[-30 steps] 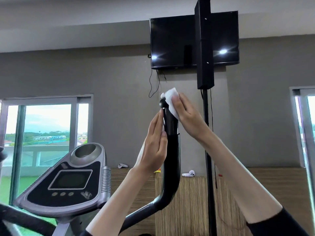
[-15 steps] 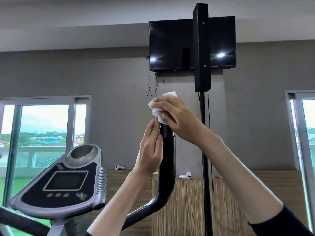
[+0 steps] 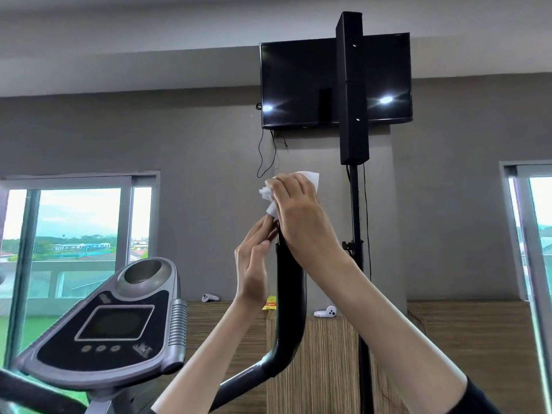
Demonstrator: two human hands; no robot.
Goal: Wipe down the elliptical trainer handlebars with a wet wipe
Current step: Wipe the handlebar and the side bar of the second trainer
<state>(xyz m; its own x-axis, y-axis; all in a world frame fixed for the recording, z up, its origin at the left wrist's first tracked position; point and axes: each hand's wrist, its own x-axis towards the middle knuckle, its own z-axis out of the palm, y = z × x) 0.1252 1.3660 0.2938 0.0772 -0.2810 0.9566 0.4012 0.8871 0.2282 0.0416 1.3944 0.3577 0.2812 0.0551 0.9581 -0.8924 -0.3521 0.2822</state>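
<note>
A black curved handlebar (image 3: 290,291) of the elliptical rises in the middle of the head view. My right hand (image 3: 301,216) is closed over its top end, pressing a crumpled white wet wipe (image 3: 270,194) around the tip, which is hidden. My left hand (image 3: 253,264) rests flat against the left side of the bar just below, fingers straight and together, gripping nothing. The wipe sticks out to the left of and above my right fingers.
The elliptical's grey console (image 3: 116,327) with its screen sits at lower left. A black speaker on a pole (image 3: 352,94) stands right behind the bar, with a wall television (image 3: 298,82) behind it. A wooden counter (image 3: 448,339) carries white controllers (image 3: 327,312).
My right hand has gone from the right side of the bar's tip to sit over its top, bunching the wipe around it. The left hand stays against the bar.
</note>
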